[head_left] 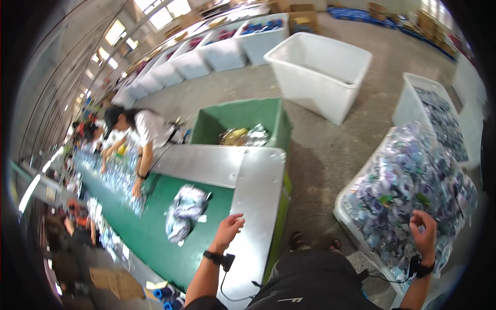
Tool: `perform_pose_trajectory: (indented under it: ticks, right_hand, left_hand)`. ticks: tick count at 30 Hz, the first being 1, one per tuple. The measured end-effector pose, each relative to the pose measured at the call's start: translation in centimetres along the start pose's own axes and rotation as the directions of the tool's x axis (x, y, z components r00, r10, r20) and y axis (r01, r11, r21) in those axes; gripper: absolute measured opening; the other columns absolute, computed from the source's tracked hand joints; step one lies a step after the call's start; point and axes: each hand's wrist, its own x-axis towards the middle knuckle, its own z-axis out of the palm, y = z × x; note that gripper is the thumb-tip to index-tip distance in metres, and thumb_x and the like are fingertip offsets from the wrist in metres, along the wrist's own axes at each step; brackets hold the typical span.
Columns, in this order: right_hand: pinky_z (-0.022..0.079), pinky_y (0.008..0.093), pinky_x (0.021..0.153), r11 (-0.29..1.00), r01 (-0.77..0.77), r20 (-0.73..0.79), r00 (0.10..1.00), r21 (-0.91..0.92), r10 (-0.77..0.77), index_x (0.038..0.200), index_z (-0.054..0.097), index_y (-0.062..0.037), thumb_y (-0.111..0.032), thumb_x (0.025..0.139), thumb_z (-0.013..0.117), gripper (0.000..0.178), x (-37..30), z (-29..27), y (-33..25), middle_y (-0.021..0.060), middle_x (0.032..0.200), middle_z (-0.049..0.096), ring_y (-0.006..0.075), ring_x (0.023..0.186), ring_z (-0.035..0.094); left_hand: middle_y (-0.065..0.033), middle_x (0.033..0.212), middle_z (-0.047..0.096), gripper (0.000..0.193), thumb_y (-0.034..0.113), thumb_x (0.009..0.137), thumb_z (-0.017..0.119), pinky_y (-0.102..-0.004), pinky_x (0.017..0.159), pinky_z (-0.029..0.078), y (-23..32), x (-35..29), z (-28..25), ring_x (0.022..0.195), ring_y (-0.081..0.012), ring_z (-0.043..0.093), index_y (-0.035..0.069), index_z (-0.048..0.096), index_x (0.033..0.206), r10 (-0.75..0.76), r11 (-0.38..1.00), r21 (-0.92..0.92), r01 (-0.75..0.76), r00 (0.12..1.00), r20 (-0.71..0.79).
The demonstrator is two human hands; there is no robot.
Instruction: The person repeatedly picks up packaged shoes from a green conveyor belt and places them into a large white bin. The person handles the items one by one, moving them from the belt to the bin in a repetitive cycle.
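My left hand (230,230) hovers by the metal edge (253,206) of the conveyor, fingers loosely curved and nothing in them. On the green belt (155,217), just beyond that hand, lies a crumpled clear plastic bag (187,207) with pale bluish-grey contents. Off to the right, my right hand (423,230) is over a white bin (347,213) heaped with many small clear-wrapped pieces (403,175) in grey, white and purple. Its fingers are bent but apart, holding nothing I can see; whether they touch the heap I cannot tell. Each wrist wears a black strapped device with a cable.
A green bin (281,121) with shiny wrapping inside adjoins the conveyor end. Beyond it stands a large white bin (315,77); another filled bin (444,124) is at right. A co-worker (147,129) reaches over plastic packs (116,173) on the belt. White bins (222,54) line the back.
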Motion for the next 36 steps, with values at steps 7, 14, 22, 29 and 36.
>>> perform_pose_trajectory:
  ticks: [7, 14, 22, 29, 36]
  right_hand:
    - [0.053, 0.0307, 0.076, 0.989, -0.133, 0.227, 0.967, 0.063, 0.116, 0.118, 0.071, -0.0003, -0.001, 0.081, 0.075, 0.037, -1.3, 10.2, -4.4, 0.0068, 0.093, 0.072, 0.0143, 0.079, 0.065]
    - [0.053, 0.0290, 0.073, 0.985, -0.170, 0.366, 0.916, -0.022, 0.166, 0.115, 0.070, 0.0008, -0.002, 0.083, 0.074, 0.033, -1.6, 15.9, -5.7, 0.0061, 0.090, 0.072, 0.0130, 0.077, 0.066]
    - [0.055, 0.0278, 0.074, 0.957, -0.272, 0.441, 0.850, -0.099, 0.287, 0.117, 0.070, 0.0007, -0.005, 0.085, 0.075, 0.033, -2.1, 19.1, -5.6, 0.0054, 0.088, 0.073, 0.0122, 0.079, 0.070]
    - [0.056, 0.0307, 0.074, 0.964, -0.210, 0.509, 0.819, -0.163, 0.264, 0.117, 0.072, 0.0015, -0.009, 0.085, 0.076, 0.034, -0.7, 21.4, -8.0, 0.0082, 0.088, 0.075, 0.0162, 0.078, 0.072]
    - [0.056, 0.0298, 0.074, 0.985, -0.158, 0.548, 0.819, -0.069, 0.170, 0.115, 0.071, 0.0022, -0.008, 0.087, 0.075, 0.030, 0.7, 23.3, -10.1, 0.0082, 0.087, 0.074, 0.0149, 0.077, 0.070]
  left_hand:
    - [-0.0160, 0.115, 0.076, 0.054, 0.029, 0.093, 0.080, -0.0349, 0.093, 0.055, -13.1, 3.8, -11.6, 0.108, -0.0238, 0.070, -0.005, 0.067, 0.133, -0.128, 0.992, -0.044, 0.121, 0.872, -0.472]
    - [-0.0216, 0.129, 0.069, 0.067, 0.024, 0.085, 0.083, -0.0422, 0.096, 0.054, -22.8, 7.5, -20.7, 0.115, -0.0292, 0.068, -0.006, 0.060, 0.140, -0.294, 0.956, -0.262, 0.133, 0.460, -0.838]
    - [-0.0176, 0.154, 0.055, 0.076, 0.050, 0.097, 0.071, -0.0503, 0.110, 0.047, -28.5, 6.8, -26.1, 0.132, -0.0350, 0.059, 0.001, 0.052, 0.151, -0.798, 0.466, -0.861, -0.205, 0.322, -0.509]
    - [-0.0085, 0.163, 0.043, 0.124, 0.040, 0.084, 0.088, -0.0502, 0.083, 0.053, -30.7, 10.1, -25.2, 0.126, -0.0342, 0.059, 0.031, -0.002, 0.169, -0.763, 0.488, -0.766, -0.418, 0.222, -0.607]
    - [-0.0104, 0.114, 0.058, 0.075, 0.055, 0.090, 0.067, -0.0359, 0.061, 0.045, -27.3, 8.3, -24.1, 0.086, -0.0250, 0.055, 0.019, 0.043, 0.151, -0.766, 0.088, -0.808, -0.583, 0.479, -0.429]
